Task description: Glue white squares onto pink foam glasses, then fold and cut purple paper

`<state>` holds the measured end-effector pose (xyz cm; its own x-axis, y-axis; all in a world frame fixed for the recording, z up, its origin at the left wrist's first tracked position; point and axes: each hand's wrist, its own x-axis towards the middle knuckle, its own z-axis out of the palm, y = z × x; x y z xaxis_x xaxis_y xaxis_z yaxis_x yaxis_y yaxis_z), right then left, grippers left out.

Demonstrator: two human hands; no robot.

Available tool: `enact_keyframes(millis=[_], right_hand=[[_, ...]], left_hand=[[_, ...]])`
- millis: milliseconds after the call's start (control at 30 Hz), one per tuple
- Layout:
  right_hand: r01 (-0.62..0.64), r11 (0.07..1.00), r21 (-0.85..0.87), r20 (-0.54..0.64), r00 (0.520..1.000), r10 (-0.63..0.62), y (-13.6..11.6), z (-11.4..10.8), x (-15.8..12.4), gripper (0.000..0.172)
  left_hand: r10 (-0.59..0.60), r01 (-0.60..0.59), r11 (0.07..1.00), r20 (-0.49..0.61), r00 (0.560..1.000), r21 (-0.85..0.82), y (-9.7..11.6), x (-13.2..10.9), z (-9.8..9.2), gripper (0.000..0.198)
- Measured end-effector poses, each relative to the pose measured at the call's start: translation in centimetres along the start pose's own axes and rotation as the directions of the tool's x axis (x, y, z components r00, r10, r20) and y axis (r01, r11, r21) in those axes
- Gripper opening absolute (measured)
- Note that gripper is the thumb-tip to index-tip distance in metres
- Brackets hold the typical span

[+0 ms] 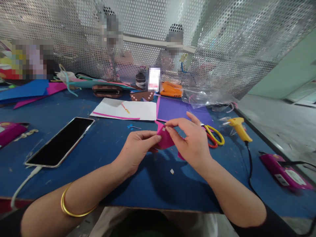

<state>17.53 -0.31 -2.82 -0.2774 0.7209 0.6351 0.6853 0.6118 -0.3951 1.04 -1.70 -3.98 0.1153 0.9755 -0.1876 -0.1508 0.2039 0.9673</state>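
Observation:
A small pink foam piece (165, 139) with a tiny white square on it is held just above the blue table (103, 144). My left hand (137, 149) pinches its left edge with closed fingers. My right hand (191, 140) grips its right side, thumb and forefinger pressing near the white square, other fingers raised. A loose white scrap (172, 171) lies on the table below my hands. A gold bangle (70, 205) circles my left forearm.
A phone (60, 141) on a white cable lies at left. Behind my hands lie a white sheet (125, 110) and a purple sheet (180, 112). To the right are scissors (214, 135), a yellow glue gun (239, 128) and a magenta box (283, 171). A perforated screen (222, 49) closes the back.

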Motion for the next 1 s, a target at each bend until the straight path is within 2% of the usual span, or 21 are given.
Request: enact_keyframes(millis=[100,167,500,600,767,900,1000], right_hand=[[-0.145,0.98,0.134,0.022,0.989,0.143,0.0,-0.1,0.2,0.01],[-0.195,0.963,0.187,0.043,0.981,0.19,-0.1,-0.1,0.3,0.008],[-0.22,0.955,0.198,0.063,0.975,0.211,-0.4,-0.2,0.2,0.003],[-0.189,0.97,0.155,-0.014,0.981,0.194,-0.1,-1.1,0.6,0.009],[-0.163,0.986,-0.043,-0.237,0.96,0.148,2.2,-3.3,1.2,0.012],[-0.29,0.948,-0.133,-0.349,0.909,0.229,4.9,-4.9,-0.8,0.012],[-0.428,0.874,-0.23,-0.367,0.87,0.33,7.2,-6.3,-3.2,0.019]], left_hand=[[-0.011,0.011,1.0,0.004,1.0,-0.01,0.0,0.0,0.1,0.013],[-0.013,0.013,1.0,0.009,1.0,-0.019,0.1,0.0,0.1,0.011],[-0.015,0.016,0.999,0.02,1.0,-0.032,0.0,0.0,0.0,0.01],[-0.051,0.053,0.996,0.023,0.998,-0.076,-0.1,0.3,-0.2,0.011],[-0.165,0.156,0.959,-0.017,0.986,-0.238,-0.3,1.0,-0.8,0.008],[-0.206,0.171,0.927,-0.072,0.976,-0.333,0.1,1.5,-1.0,0.002],[-0.227,0.173,0.911,-0.106,0.968,-0.374,0.5,1.6,-1.1,0.004]])
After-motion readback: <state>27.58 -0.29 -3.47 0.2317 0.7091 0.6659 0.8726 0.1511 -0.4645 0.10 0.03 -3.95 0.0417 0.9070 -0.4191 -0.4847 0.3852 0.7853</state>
